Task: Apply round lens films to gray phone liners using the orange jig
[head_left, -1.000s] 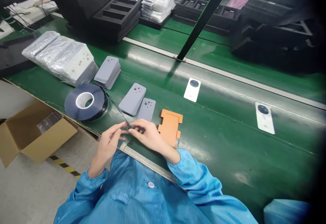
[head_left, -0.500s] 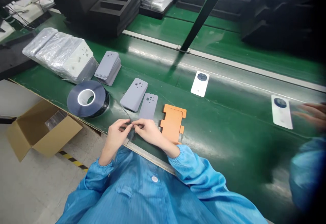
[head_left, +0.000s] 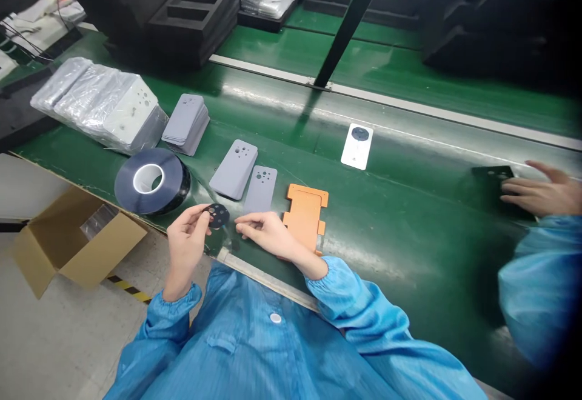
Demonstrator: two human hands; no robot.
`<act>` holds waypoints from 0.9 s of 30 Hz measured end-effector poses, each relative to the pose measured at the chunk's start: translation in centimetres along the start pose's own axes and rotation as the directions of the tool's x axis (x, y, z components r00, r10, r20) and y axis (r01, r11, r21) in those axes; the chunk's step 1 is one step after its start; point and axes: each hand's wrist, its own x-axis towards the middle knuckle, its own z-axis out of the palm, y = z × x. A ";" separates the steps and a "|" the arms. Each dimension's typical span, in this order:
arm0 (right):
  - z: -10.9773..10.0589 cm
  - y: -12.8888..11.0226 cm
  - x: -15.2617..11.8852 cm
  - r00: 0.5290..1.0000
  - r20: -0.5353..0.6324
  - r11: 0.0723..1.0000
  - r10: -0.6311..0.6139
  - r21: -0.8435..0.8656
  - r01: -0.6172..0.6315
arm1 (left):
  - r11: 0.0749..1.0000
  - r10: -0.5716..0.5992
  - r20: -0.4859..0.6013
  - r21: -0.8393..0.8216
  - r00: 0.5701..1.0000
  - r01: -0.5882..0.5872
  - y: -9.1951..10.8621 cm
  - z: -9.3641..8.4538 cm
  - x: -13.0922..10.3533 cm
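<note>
Now the left hand (head_left: 186,239) is pinching a small dark disc (head_left: 218,215) between thumb and fingertips, holding it up just above the belt (head_left: 409,230) edge. Right hand (head_left: 266,236) is hovering just beside it, fingers pinched together — whether anything is between them, cannot tell. Two grey plates (head_left: 245,176) are lying just beyond the hands, an orange jig (head_left: 304,209) to their right, a tape roll (head_left: 152,180) to the left. Farther along the belt a white panel (head_left: 357,145) is lying flat — and a co-worker's hand (head_left: 543,191) is resting on a dark panel (head_left: 493,174).
</note>
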 end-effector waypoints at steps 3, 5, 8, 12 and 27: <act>-1.6 -0.3 -1.1 0.993 -0.114 0.984 0.019 0.177 0.001 | 1.000 0.000 0.163 -0.030 0.987 0.005 0.9 2.3 -0.2; -3.0 -0.2 -1.9 0.980 -0.196 0.973 0.038 0.229 0.008 | 0.998 -0.013 0.282 -0.049 0.959 0.028 1.0 4.1 -0.4; -5.1 0.6 -3.4 0.947 -0.317 0.978 0.059 0.210 0.009 | 0.994 -0.042 0.444 -0.070 0.895 0.081 0.7 6.9 -0.7; -8.1 2.4 -5.2 0.862 -0.500 0.989 0.085 0.147 -0.012 | 0.993 -0.043 0.564 -0.070 0.825 0.099 -0.1 10.2 -0.3; -11.7 6.4 -5.6 0.687 -0.719 0.979 0.108 -0.043 -0.199 | 0.996 0.016 0.632 0.057 0.775 -0.068 -2.4 17.6 2.9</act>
